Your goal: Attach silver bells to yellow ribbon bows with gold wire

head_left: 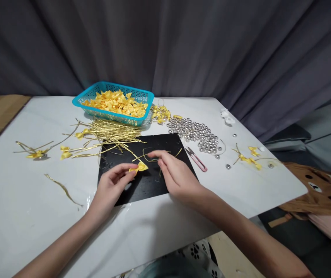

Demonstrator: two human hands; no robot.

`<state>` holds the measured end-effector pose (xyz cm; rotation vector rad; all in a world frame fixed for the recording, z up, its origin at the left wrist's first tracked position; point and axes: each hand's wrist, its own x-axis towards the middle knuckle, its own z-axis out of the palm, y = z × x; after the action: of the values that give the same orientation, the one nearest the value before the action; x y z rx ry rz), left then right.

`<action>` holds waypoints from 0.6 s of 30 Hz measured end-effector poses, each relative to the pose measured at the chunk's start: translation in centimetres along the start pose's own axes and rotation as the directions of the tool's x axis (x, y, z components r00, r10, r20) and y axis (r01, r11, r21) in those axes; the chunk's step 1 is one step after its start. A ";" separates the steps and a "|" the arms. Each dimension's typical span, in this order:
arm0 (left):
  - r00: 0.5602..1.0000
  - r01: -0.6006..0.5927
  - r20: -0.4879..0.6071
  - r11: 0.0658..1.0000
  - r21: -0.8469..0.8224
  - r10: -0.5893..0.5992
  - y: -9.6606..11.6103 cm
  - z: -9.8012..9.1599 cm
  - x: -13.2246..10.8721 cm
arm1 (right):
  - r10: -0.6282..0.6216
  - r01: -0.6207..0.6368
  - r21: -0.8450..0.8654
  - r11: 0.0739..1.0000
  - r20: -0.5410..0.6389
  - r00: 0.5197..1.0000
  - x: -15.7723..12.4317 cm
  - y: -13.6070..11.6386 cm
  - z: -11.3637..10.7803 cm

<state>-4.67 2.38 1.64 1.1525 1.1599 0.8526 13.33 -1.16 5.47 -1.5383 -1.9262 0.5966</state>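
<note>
My left hand (111, 184) pinches a small yellow ribbon bow (140, 167) between thumb and fingertips, just above a black board (145, 190). To its right is my right hand (177, 172), its fingers bent and brought together. A thin gold twist tie (140, 157) runs from the right fingertips toward the bow. The inner side of the right hand's grip is partly hidden. Under and beside the right hand, loose gold ties (178, 153) lie on the board.
Behind the board lies a heap of gold ties (113, 131), near a blue basket (77, 101) of yellow bows. Silver beads (194, 131) spread to the right, with pink-handled thread snips (198, 161) in front. Tied bows (248, 159) lie at the white table's (49, 220) right side.
</note>
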 end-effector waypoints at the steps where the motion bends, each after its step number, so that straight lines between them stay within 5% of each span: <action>1: 1.000 -0.016 -0.014 1.000 -0.005 0.016 0.1 0.0 -0.1 | 0.001 -0.001 -0.024 1.000 0.012 1.000 0.0 -0.2 -0.1; 5: 0.998 0.006 -0.065 0.999 -0.033 -0.008 0.3 0.0 -0.5 | -0.069 0.067 -0.086 0.994 -0.024 0.997 -0.1 -0.7 -0.1; 10: 0.997 0.001 -0.078 1.000 -0.011 -0.002 0.9 0.1 -0.8 | -0.316 0.285 -0.227 0.931 -0.114 0.942 0.1 -0.4 0.3; 18: 0.998 -0.006 -0.063 0.999 -0.035 0.004 1.5 0.1 -1.5 | -0.413 0.382 -0.406 0.830 0.013 0.911 0.2 -0.3 0.6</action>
<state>-4.81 1.31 3.40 1.1071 1.1893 0.9150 12.69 -1.00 5.26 -1.2906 -2.3195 -0.0468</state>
